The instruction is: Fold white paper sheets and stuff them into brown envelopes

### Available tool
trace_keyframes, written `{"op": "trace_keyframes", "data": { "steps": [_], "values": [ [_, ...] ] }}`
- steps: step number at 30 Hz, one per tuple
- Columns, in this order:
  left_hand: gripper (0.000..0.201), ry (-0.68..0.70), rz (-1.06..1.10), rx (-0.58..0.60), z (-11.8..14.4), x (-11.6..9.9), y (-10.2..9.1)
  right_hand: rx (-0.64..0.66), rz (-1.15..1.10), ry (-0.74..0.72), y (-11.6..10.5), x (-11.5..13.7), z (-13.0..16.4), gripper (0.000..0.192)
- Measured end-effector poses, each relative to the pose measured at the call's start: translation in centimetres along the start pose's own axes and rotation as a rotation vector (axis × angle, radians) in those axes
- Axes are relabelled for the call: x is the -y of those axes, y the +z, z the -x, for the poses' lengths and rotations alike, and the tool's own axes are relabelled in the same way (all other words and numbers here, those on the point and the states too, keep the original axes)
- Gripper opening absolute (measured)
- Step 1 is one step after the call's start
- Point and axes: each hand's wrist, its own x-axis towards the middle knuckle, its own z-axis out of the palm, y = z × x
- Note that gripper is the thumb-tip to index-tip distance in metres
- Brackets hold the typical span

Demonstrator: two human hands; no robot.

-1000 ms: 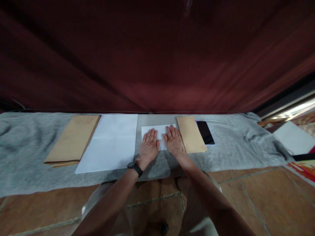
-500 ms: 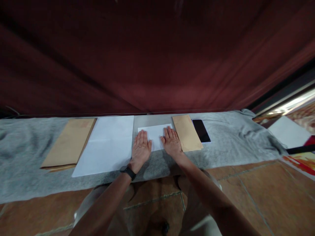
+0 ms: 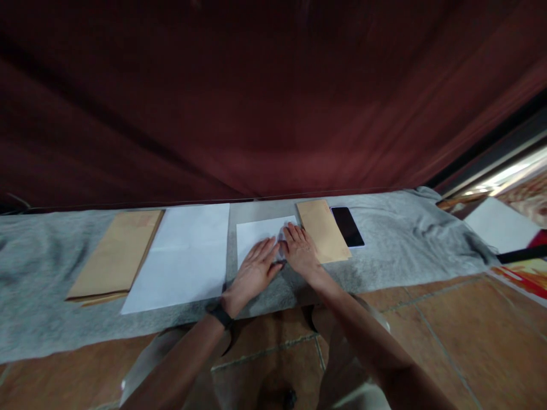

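Both hands lie flat on a small folded white paper (image 3: pixel 260 234) that rests on the grey cloth (image 3: pixel 405 239) near its far edge, between a larger white sheet (image 3: pixel 183 256) and a brown envelope (image 3: pixel 322 230). The left hand (image 3: pixel 254 270) is palm down, fingers (image 3: pixel 268 250) straight and close together, angled toward the paper's right end; it grips nothing. The right hand (image 3: pixel 301 250) is likewise flat, fingers together, pressing the right edge just beside the envelope; it grips nothing either. The step in hand appears to be flattening a crease. Done well, one palm anchors the paper while the other runs along the fold with even pressure, edges kept aligned. The cloth is soft and may bunch, so strokes ought to be firm but short. A phone (image 3: pixel 347 226) lies beyond the envelope, a second brown envelope (image 3: pixel 115 253) at far left.
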Motion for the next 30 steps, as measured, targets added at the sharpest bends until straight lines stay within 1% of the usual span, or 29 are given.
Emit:
{"op": "trace_keyframes", "data": {
  "steps": [1, 3, 7, 10, 13, 16, 18, 20, 24, 27, 30],
  "values": [
    [0.052, 0.035, 0.006, 0.025, 0.0, -0.3, -0.1, 0.009, -0.012, 0.004, -0.1, -0.1, -0.2, 0.051],
    [0.05, 0.044, 0.005, 0.046, 0.0, -0.5, 0.0, 0.019, -0.046, 0.012, -0.1, -0.2, -0.7, 0.051],
    [0.046, 0.039, -0.011, 0.028, -0.2, -0.3, 0.3, 0.019, -0.145, -0.024, 0.4, -0.2, -2.5, 0.05],
    [0.044, 0.074, -0.041, 0.025, -0.3, -0.1, 0.3, 0.026, -0.218, -0.04, 1.0, 0.5, -4.1, 0.048],
    [0.042, 0.092, -0.086, 0.044, -0.2, 0.1, 0.1, 0.047, -0.261, -0.077, 1.8, 1.4, -5.2, 0.046],
    [0.045, 0.091, -0.13, 0.06, -0.1, -0.1, -0.3, 0.077, -0.257, -0.13, 2.3, 2.1, -5.7, 0.046],
    [0.047, 0.092, -0.155, 0.076, 0.1, -0.4, -0.5, 0.093, -0.242, -0.144, 2.2, 2.2, -6.2, 0.046],
    [0.048, 0.097, -0.176, 0.089, 0.4, -0.7, -0.7, 0.12, -0.22, -0.128, 1.7, 2.3, -7.0, 0.045],
    [0.049, 0.088, -0.177, 0.089, 0.9, -0.7, -1.0, 0.206, -0.164, -0.048, 0.5, 3.0, -9.4, 0.044],
    [0.047, 0.048, -0.161, 0.094, 0.9, 0.1, -1.4, 0.26, -0.157, 0.019, -0.3, 3.6, -10.7, 0.042],
    [0.043, -0.007, -0.153, 0.085, 0.7, 1.6, -2.0, 0.293, -0.183, 0.067, -0.8, 3.7, -11.4, 0.038]
  ]
}}
